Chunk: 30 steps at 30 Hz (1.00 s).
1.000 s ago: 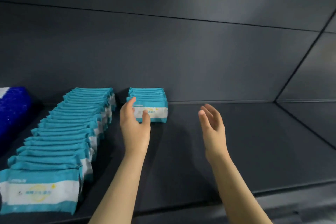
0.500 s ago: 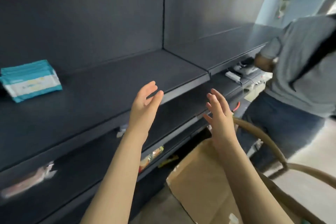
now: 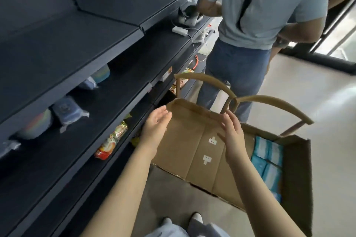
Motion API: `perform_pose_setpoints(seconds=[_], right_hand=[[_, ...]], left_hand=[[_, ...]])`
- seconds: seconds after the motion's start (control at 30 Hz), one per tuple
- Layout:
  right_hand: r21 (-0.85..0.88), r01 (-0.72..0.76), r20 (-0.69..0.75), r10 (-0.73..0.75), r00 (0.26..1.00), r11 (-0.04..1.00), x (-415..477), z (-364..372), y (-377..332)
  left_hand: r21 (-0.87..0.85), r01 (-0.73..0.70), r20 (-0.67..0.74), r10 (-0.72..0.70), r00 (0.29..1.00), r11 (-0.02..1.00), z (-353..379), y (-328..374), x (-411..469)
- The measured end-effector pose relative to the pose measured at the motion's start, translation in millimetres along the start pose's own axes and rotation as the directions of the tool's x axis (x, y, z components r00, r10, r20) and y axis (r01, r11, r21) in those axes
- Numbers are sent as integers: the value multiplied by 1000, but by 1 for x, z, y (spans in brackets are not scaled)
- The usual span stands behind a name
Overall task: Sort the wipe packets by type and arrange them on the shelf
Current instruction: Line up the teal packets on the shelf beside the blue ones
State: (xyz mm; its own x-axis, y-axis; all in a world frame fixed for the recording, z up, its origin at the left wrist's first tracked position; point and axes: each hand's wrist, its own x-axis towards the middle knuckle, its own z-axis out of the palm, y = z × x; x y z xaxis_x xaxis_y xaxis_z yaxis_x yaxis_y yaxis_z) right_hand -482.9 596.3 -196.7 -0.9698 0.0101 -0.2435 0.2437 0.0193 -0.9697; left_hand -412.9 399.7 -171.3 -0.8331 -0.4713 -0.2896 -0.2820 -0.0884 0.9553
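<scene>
Head view shows both hands empty, fingers loosely spread: the left hand (image 3: 157,127) hovers at the far corner of the open flap (image 3: 192,146), and the right hand (image 3: 232,136) hovers over the flap's middle. The teal-and-white wipe packets (image 3: 268,157) lie inside the cardboard box (image 3: 296,175), to the right of the right forearm, which partly hides them. The dark shelf (image 3: 67,44) runs along the left.

The main risk is the flap. It lies between the hands and the packets, so a hasty reach may snag it and tug the box, which appears to sit on a chair (image 3: 269,101). Smooth packets taken by the handful may also slip out. Another person (image 3: 260,15) stands just beyond the box, so a loaded swing toward the shelf could bump them. The packets look alike from here, so types may get mixed.
</scene>
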Motion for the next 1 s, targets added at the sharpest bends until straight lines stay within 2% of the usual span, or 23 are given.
perform_pose_setpoints(seconds=[0.27, 0.4, 0.53, 0.77, 1.0], right_hand=[[47, -147, -256, 154, 954, 988, -13, -51, 60], [131, -270, -364, 299, 882, 954, -14, -91, 93], [217, -364, -409, 423, 809, 906, -9, -138, 124], [229, -496, -447, 543, 711, 838, 41, -234, 158], [177, -575, -424, 589, 688, 799, 151, -322, 218]], left_hand=[[81, 124, 151, -135, 979, 989, 37, -44, -3], [185, 186, 217, -224, 950, 965, 66, -71, -3], [250, 266, 240, -325, 915, 931, 106, -103, -1], [312, 443, 214, -517, 829, 840, 200, -154, 15], [327, 543, 172, -614, 771, 773, 326, -217, 69]])
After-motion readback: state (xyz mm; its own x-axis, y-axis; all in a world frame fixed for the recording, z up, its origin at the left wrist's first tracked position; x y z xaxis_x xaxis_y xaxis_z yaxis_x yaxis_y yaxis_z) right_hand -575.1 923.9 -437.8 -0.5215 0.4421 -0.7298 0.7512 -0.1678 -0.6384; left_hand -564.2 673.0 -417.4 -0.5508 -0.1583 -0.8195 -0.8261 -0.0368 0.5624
